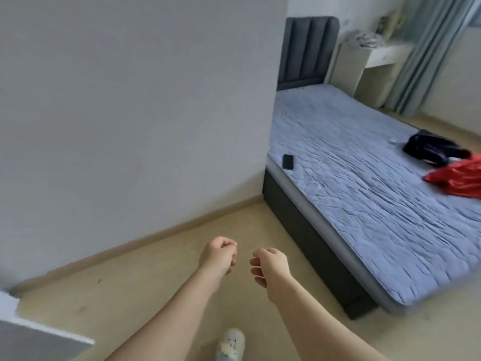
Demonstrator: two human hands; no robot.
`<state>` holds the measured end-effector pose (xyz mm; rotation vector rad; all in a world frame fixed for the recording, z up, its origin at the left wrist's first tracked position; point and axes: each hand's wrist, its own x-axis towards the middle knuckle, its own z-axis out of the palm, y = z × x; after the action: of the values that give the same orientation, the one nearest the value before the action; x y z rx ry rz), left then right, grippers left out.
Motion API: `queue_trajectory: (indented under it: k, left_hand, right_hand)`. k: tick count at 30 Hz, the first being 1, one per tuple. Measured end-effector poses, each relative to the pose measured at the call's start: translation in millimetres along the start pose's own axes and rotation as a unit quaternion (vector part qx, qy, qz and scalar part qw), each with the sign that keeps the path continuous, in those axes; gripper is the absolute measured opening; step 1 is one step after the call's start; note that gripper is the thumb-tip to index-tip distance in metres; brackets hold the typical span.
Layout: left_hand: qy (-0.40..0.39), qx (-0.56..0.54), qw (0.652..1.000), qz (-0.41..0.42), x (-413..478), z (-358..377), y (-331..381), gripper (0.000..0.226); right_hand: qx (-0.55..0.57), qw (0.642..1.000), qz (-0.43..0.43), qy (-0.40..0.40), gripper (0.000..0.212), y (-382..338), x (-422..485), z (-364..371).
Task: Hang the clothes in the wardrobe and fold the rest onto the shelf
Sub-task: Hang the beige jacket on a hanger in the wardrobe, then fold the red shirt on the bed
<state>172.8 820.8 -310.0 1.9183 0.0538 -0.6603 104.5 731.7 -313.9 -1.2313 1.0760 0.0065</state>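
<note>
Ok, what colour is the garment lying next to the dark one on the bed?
Red, glossy-looking, beside the dark garment on the bed; head view.

Left hand (218, 254) and right hand (271, 264) hang curled; clothes (436, 148) lie on bed (364, 209).

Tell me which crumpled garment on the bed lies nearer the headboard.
The crumpled black garment: it lies farther up the blue quilted bed toward the grey padded headboard; the shiny red garment lies beside it, nearer the foot.
</note>
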Motion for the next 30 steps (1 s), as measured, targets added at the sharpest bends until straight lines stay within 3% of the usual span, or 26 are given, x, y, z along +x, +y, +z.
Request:
queue_trajectory:
  k: [12,20,25,30]
  left_hand:
    - [-0.228,0.119,0.966,0.029,29,272,75,0.021]
    - [-0.351,0.235,0.903,0.079,4,451,111,0.017]
    - [-0.407,0.253,0.874,0.078,-29,554,117,0.017]
    - [-0.425,0.248,0.870,0.043,-68,675,110,0.020]
  right_hand:
    - [0.200,0.960,0.057,0.187,0.012,-19,81,-240]
    - [0.308,0.905,0.088,0.278,0.016,-13,102,-400]
    - [0.361,0.871,0.093,0.319,0.018,8,101,-495]
    - [0.392,0.851,0.105,0.333,0.021,26,109,-612]
